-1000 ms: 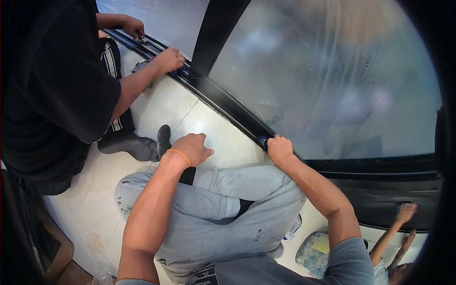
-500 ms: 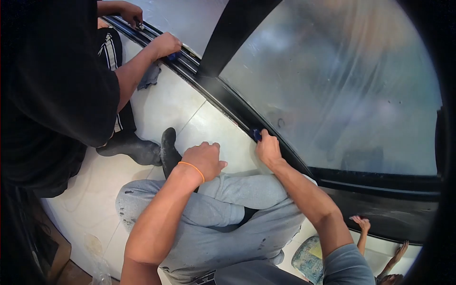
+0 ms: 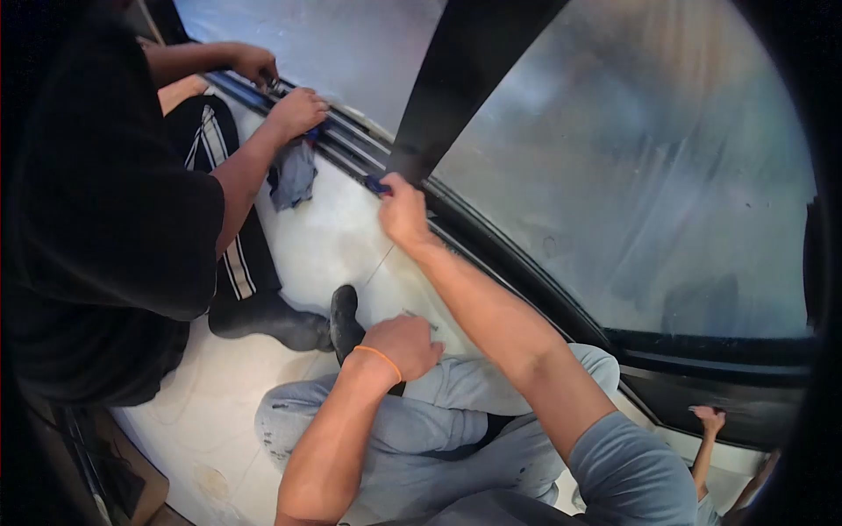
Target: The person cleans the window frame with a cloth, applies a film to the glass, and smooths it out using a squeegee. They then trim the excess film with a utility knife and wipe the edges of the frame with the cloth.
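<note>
My right hand is closed around a small dark blue tool with a bit of red on it, pressed against the black frame's edge. Its exact kind is hidden by the fingers. The black door or window frame runs diagonally along the floor, with rails at its upper left. Above my crossed legs, my left hand is curled shut, an orange band round the wrist. A thin pale bit shows by its fingertips, too small to name.
At the left, a co-worker in black sits with both hands on the rails. A grey-blue rag lies on the pale tiled floor by them. Film-covered glass fills the frame. Another person's hand touches the frame at lower right.
My right hand has slid up and left along the frame with the blue tool, to near the upright. My left hand stays over my legs. The whole view has shifted a little.
</note>
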